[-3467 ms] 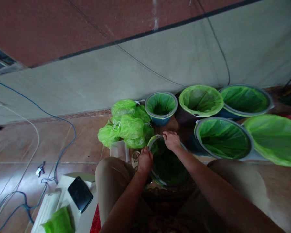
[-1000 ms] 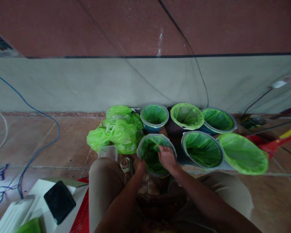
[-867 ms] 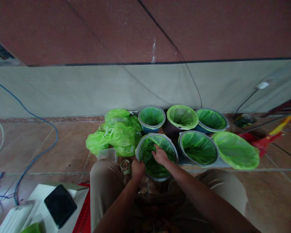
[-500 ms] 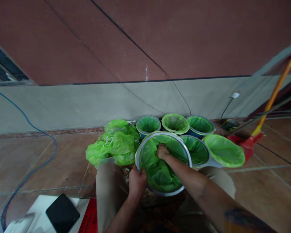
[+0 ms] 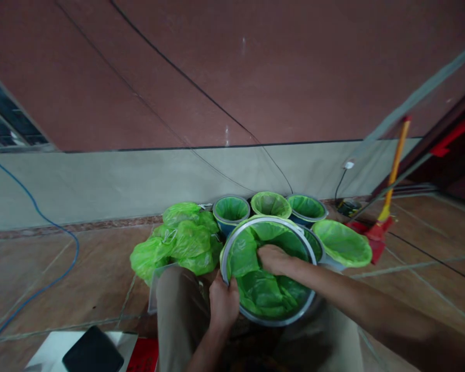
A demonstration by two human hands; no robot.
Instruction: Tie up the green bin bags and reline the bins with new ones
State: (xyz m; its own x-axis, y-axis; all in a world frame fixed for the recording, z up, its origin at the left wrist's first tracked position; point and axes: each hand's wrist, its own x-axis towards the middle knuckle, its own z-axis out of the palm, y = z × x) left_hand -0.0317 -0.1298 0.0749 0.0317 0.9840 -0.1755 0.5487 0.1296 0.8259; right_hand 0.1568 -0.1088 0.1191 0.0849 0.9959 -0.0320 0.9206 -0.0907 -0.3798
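Observation:
A round bin [image 5: 276, 322] with a grey rim is tilted toward me between my knees. Its light green plastic bag liner [image 5: 265, 289] lies loose and wrinkled inside. My left hand [image 5: 223, 298] grips the rim at the lower left, thumb over the edge. Reaching in from the right, my right hand [image 5: 273, 258] is inside the bin against the liner; its fingers are mostly hidden. Behind stand several more lined bins, among them a blue one [image 5: 225, 227] at the back left and a wide one [image 5: 343, 245] to the right.
Tied green bags [image 5: 178, 243] are heaped left of the bins. A yellow-handled tool with a red head [image 5: 377, 237] stands at the right. A blue cable [image 5: 76, 248] runs over the tiled floor [image 5: 62, 268]. A dark flat object [image 5: 93, 351] lies at the lower left.
My right hand has gone from the upper liner to a lower, more central spot, with its forearm swung flatter to the right. My left hand keeps the rim. The view has turned right.

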